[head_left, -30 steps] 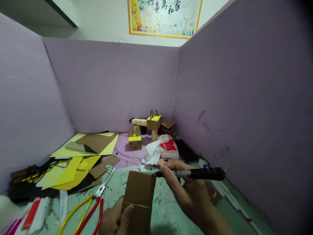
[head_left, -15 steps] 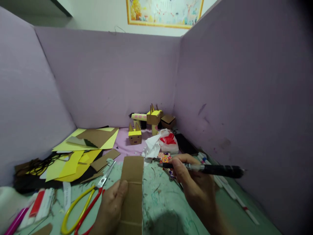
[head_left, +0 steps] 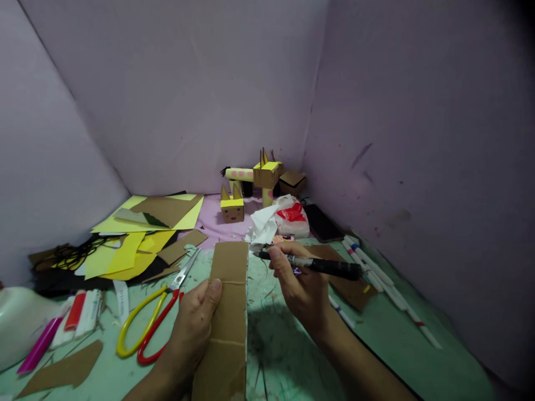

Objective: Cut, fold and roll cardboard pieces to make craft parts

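A long strip of brown cardboard, creased across in a few places, is gripped along its left side by my left hand, thumb on top. My right hand pinches a black pen between thumb and fingers. The pen's tip points left, close to the upper right edge of the strip; whether it touches cannot be made out. Scissors with one yellow and one red handle lie just left of my left hand.
Behind stand a small cardboard animal head and a larger yellow-and-cardboard animal. Yellow paper and cardboard scraps lie at left, near a white bottle. White markers line the right wall. A phone and crumpled tissue lie at the back.
The view has tilted down. My right hand with the pen has moved left, bringing the tip nearer the cardboard strip's edge. My left hand keeps its hold.
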The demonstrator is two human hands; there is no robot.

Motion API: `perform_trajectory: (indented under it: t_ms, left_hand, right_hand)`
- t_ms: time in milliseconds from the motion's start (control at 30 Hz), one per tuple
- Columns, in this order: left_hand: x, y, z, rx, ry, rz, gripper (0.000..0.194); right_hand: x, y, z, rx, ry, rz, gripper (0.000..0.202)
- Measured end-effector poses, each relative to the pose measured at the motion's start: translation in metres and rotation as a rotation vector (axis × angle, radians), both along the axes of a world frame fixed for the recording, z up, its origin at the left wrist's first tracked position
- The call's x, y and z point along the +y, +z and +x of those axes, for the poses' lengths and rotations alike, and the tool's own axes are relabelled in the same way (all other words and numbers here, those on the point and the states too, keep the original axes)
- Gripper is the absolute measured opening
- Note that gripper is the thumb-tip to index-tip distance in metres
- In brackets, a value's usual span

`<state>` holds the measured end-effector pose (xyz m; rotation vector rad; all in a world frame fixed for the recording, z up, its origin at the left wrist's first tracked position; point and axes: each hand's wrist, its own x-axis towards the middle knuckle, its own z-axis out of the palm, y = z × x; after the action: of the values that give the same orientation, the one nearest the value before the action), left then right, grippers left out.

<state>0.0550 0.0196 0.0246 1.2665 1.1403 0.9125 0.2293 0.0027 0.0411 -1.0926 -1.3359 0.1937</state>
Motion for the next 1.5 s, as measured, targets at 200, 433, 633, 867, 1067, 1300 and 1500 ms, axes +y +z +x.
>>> perform_trajectory:
  t_ms: [200,433,633,867,1067,1300,1500]
  left_hand:
    - [-0.002,-0.001,0.002,0.004,0.023,0.010,0.045]
    - [-0.001,0.000,0.000,0.075,0.005,0.033,0.043]
    - [-0.003,0.006,0.003,0.074,0.036,0.054,0.041]
    - [-0.003,0.009,0.004,0.070,0.050,0.063,0.044]
    - [-0.002,0.005,0.001,0.071,0.041,0.072,0.041]
    - [-0.003,0.001,0.001,0.029,0.044,0.052,0.040]
    - [-0.002,0.001,0.000,0.024,0.031,0.056,0.042]
  right_hand:
    - [0.004,0.001,0.000,-0.010,-0.014,0.030,0.015]
    - [-0.001,0.001,-0.004,-0.100,-0.018,0.072,0.015]
    - [-0.006,-0.002,-0.005,-0.181,-0.010,0.097,0.013]
    - [-0.016,-0.004,-0.008,-0.235,0.022,0.109,0.009]
    - [-0.023,-0.005,-0.009,-0.258,0.027,0.090,0.009]
    - [-0.029,-0.003,-0.012,-0.312,0.018,0.117,0.012]
    - [-0.036,-0.006,-0.012,-0.275,0.070,0.073,0.011]
